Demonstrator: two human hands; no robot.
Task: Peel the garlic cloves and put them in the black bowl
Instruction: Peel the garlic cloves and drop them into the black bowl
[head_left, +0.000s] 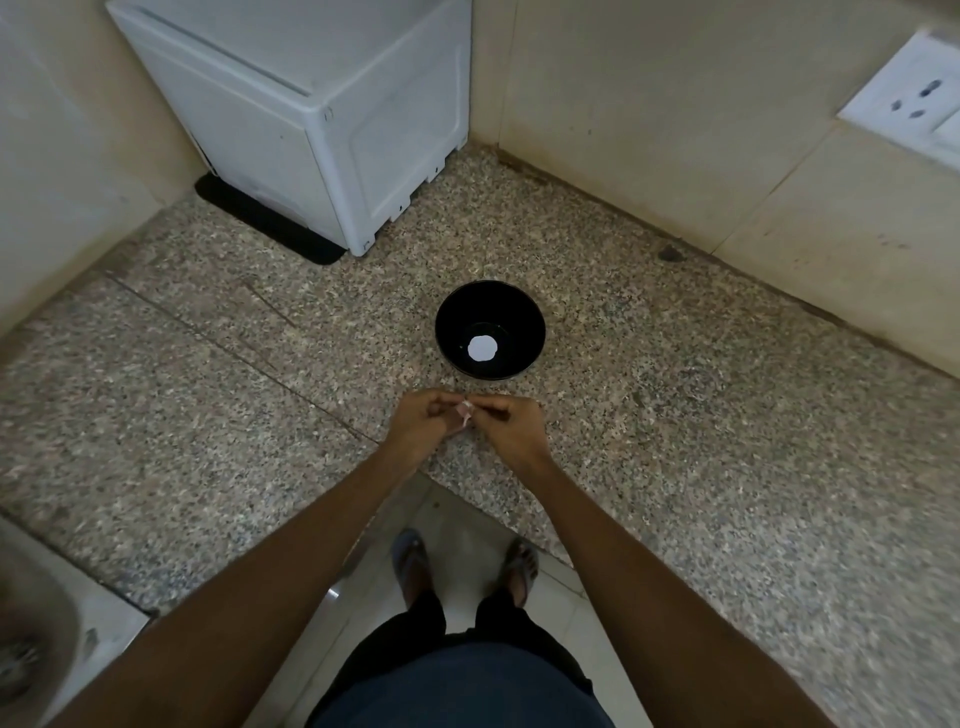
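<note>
A black bowl (447, 322) stands on the speckled granite counter (208, 395), with a white round patch at its bottom. Just in front of the bowl my left hand (423, 428) and my right hand (511, 428) meet above the counter. Both pinch one pale, pinkish garlic clove (464, 413) between their fingertips. Most of the clove is hidden by the fingers. I cannot tell whether the white patch in the bowl is garlic or a reflection.
A white boxy appliance (322, 114) sits on a dark mat in the back left corner. Tiled walls run behind, with a white socket plate (909, 98) at the right. A sink edge (31, 639) shows at lower left. The counter's front corner lies below my hands.
</note>
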